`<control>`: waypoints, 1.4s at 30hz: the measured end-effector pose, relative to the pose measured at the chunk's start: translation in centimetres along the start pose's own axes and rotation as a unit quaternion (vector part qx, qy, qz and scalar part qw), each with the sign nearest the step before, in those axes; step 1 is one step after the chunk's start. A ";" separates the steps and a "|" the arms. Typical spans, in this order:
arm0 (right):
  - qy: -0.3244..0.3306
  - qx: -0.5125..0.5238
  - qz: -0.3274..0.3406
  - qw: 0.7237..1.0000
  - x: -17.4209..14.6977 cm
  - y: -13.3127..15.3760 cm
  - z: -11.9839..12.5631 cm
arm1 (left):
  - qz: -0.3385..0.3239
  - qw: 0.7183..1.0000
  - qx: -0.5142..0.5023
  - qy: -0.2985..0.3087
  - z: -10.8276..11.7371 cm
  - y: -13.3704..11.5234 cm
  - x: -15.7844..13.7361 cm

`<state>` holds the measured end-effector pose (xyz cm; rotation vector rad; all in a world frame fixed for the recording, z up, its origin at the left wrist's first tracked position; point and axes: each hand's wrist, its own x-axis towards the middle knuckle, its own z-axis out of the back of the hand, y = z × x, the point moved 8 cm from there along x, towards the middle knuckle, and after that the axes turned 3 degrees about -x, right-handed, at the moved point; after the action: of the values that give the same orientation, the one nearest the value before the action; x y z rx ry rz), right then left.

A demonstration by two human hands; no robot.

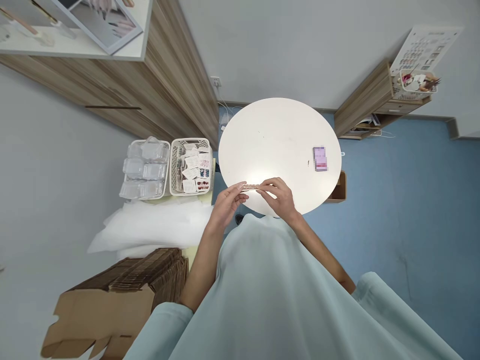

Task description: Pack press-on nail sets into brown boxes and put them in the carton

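Between my two hands, over the near edge of the round white table (277, 145), is a thin pack of press-on nails (250, 187). It is seen nearly edge-on, with a row of small pinkish-brown pieces along it. My left hand (227, 204) pinches its left end between thumb and fingers. At the right end, the thumb and fingers of my right hand (279, 197) are closed on it. A small purple box (320, 159), partly blurred, lies on the right side of the table. Near it is a tiny dark red bit (308, 163).
To the left stand a white basket (173, 170) of nail packs and another holding clear plastic trays (144, 167). White foam sheets (157, 225) and folded cardboard boxes (105, 310) lie nearer. A wooden cabinet (180, 65) rises behind; a small shelf (365, 100) stands right.
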<state>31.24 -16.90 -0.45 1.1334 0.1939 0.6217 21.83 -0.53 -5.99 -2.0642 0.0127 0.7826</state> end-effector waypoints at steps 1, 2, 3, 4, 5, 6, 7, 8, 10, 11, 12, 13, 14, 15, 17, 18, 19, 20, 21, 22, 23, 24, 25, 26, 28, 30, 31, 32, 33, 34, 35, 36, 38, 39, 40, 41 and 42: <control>0.004 0.002 -0.002 1.000 0.0 -0.1 0.2 | -0.002 1.000 -0.007 0.002 0.0 0.0 0.1; 0.009 0.005 -0.007 1.000 0.0 -0.2 0.3 | -0.008 1.000 -0.009 0.002 0.0 -0.1 0.2; 0.012 0.013 -0.013 1.000 0.0 -0.3 0.5 | -0.017 1.000 -0.006 -0.001 0.0 -0.2 0.3; 0.013 0.025 -0.022 0.999 0.0 -0.5 0.8 | -0.031 1.000 0.001 -0.006 0.1 -0.4 0.3; 0.012 0.042 -0.035 0.998 0.0 -0.7 1.0 | -0.046 0.999 0.011 -0.010 0.1 -0.7 0.4; 0.009 0.064 -0.050 0.997 0.0 -1.0 1.2 | -0.061 0.998 0.023 -0.012 0.1 -1.0 0.5; 0.006 0.090 -0.069 0.994 0.0 -1.3 1.3 | -0.076 0.996 0.036 -0.012 0.0 -1.3 0.5; 0.006 0.116 -0.087 0.989 0.0 -1.6 1.3 | -0.089 0.995 0.050 -0.009 -0.2 -1.6 0.5; 0.006 0.160 -0.114 0.980 0.0 -2.2 1.3 | -0.112 0.991 0.071 -0.002 -0.7 -2.1 0.5; 0.004 0.176 -0.119 0.977 0.0 -2.4 1.3 | -0.122 0.989 0.080 0.000 -0.9 -2.3 0.5; 0.002 0.187 -0.121 0.975 0.1 -2.5 1.3 | -0.131 0.988 0.086 0.002 -1.2 -2.4 0.5; -0.001 0.194 -0.121 0.974 0.1 -2.7 1.4 | -0.138 0.986 0.092 0.005 -1.5 -2.5 0.6; -0.003 0.197 -0.119 0.973 0.1 -2.9 1.5 | -0.144 0.985 0.097 0.008 -1.7 -2.6 0.6; -0.003 0.197 -0.117 0.973 0.1 -3.2 1.5 | -0.150 0.983 0.101 0.010 -1.9 -2.6 0.6; -0.002 0.189 -0.114 0.975 0.1 -3.6 1.8 | -0.161 0.980 0.113 0.013 -2.3 -2.6 0.7; -0.002 0.183 -0.111 0.977 0.2 -3.7 1.9 | -0.166 0.978 0.121 0.013 -2.5 -2.5 0.8; -0.003 0.175 -0.104 0.979 0.2 -3.8 2.1 | -0.171 0.976 0.132 0.012 -2.7 -2.5 0.8; -0.005 0.163 -0.093 0.982 0.3 -3.6 2.4 | -0.175 0.973 0.147 0.011 -2.9 -2.4 0.8; -0.008 0.147 -0.078 0.986 0.4 -3.4 2.8 | -0.178 0.970 0.166 0.008 -3.1 -2.4 0.9; -0.012 0.126 -0.061 0.990 0.5 -3.1 3.3 | -0.182 0.965 0.191 0.004 -3.4 -2.4 0.9; -0.016 0.102 -0.042 0.994 0.6 -2.7 3.7 | -0.186 0.958 0.220 -0.001 -3.7 -2.4 0.8; -0.019 0.076 -0.025 0.997 0.7 -2.4 4.1 | -0.190 0.949 0.251 -0.006 -4.0 -2.5 0.8; -0.020 0.050 -0.011 0.998 0.8 -2.1 4.4 | -0.195 0.940 0.281 -0.009 -4.4 -2.5 0.7; -0.018 0.027 -0.001 0.999 1.0 -2.1 4.7 | -0.198 0.930 0.308 -0.011 -4.9 -2.5 0.7; -0.006 -0.010 0.011 1.000 1.1 -2.3 5.0 | -0.201 0.915 0.349 -0.007 -5.7 -2.4 0.6; 0.013 -0.037 0.016 0.999 1.2 -3.1 5.1 | -0.200 0.905 0.374 0.003 -6.5 -2.2 0.7; 0.024 -0.046 0.017 0.998 1.2 -3.5 5.2 | -0.200 0.901 0.384 0.009 -6.8 -2.0 0.7; 0.039 -0.056 0.017 0.998 1.2 -3.9 5.3 | -0.201 0.897 0.393 0.014 -7.1 -1.9 0.8; 0.059 -0.067 0.015 0.996 1.2 -4.4 5.2 | -0.204 0.892 0.402 0.018 -7.3 -1.7 0.9; 0.081 -0.080 0.011 0.993 1.1 -4.8 5.2 | -0.209 0.886 0.414 0.019 -7.4 -1.6 1.0; 0.105 -0.093 0.005 0.990 1.0 -5.2 5.1 | -0.214 0.877 0.429 0.018 -7.5 -1.5 1.1; 0.126 -0.105 -0.003 0.986 0.9 -5.7 5.0 | -0.219 0.866 0.450 0.016 -7.6 -1.4 1.2; 0.154 -0.124 -0.021 0.980 0.6 -6.4 4.7 | -0.222 0.840 0.495 0.016 -7.8 -1.0 1.4; 0.160 -0.130 -0.029 0.978 0.6 -6.7 4.6 | -0.219 0.829 0.515 0.019 -8.0 -0.7 1.4; 0.165 -0.134 -0.035 0.977 0.5 -7.0 4.5 | -0.214 0.821 0.529 0.024 -8.2 -0.4 1.5; 0.171 -0.134 -0.038 0.975 0.5 -7.3 4.3 | -0.210 0.816 0.538 0.030 -8.4 -0.1 1.5; 0.178 -0.127 -0.041 0.975 0.4 -7.5 3.9 | -0.206 0.815 0.541 0.035 -8.6 0.2 1.5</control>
<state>36.08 -21.85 -5.39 0.7577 0.4520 0.7512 27.43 -6.74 -3.57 -0.9338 0.0402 0.2774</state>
